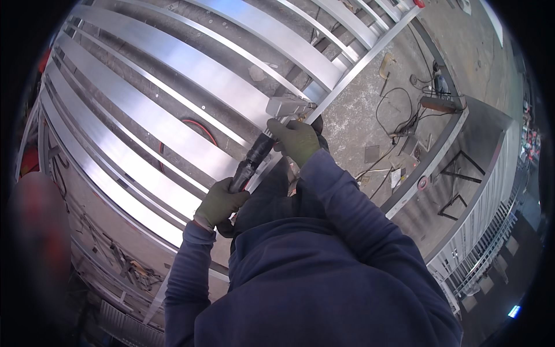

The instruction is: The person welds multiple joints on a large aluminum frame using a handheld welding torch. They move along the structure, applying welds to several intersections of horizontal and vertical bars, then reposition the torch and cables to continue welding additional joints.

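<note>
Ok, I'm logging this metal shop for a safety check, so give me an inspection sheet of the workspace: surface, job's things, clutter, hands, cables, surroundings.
Surface: brushed metal gate frame of flat slats and thin bars, lying over a concrete floor.
Job's things: black-handled power tool with a grey head at the frame's edge rail.
Clutter: small tools and scraps on the floor; metal parts lower left.
Hands: left hand in a green glove grips the tool's handle; right hand, gloved, holds it near the head.
Cables: red cable under the slats; black cords looped on the floor.
Surroundings: another slatted gate at right.
</note>
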Demonstrator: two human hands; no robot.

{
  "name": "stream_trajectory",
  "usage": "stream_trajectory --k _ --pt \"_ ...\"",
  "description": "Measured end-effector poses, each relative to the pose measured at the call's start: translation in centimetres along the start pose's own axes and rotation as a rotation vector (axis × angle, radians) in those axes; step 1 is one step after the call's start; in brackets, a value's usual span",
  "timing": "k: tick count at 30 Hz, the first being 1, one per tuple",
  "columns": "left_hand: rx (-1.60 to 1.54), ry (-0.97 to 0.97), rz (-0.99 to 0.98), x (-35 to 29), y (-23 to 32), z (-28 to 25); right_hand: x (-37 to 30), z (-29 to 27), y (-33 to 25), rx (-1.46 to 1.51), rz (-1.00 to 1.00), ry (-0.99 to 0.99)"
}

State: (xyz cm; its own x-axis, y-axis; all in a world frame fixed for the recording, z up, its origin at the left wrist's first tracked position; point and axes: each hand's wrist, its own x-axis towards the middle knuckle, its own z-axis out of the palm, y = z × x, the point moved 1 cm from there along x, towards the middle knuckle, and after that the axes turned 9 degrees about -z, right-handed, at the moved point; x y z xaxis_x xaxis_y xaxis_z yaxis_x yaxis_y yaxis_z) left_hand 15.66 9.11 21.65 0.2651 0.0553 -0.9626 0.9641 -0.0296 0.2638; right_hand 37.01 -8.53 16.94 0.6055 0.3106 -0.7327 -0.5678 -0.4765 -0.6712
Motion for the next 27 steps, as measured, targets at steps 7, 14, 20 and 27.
stream_trajectory --k 7,14,20,27 --pt "0.037 0.009 0.006 -0.2 0.2 -0.1 -0.4 -0.4 -0.6 -0.002 0.024 -0.011" --pt "0.042 0.008 0.001 -0.5 0.5 0.0 -0.5 -0.6 -0.9 0.02 0.049 -0.029" --pt "0.055 -0.009 -0.005 -0.5 0.6 -0.1 -0.5 -0.4 -0.6 0.043 0.038 -0.033" --pt "0.038 -0.001 0.016 -1.2 0.8 -0.2 -0.5 -0.1 -0.2 0.099 0.016 -0.023"
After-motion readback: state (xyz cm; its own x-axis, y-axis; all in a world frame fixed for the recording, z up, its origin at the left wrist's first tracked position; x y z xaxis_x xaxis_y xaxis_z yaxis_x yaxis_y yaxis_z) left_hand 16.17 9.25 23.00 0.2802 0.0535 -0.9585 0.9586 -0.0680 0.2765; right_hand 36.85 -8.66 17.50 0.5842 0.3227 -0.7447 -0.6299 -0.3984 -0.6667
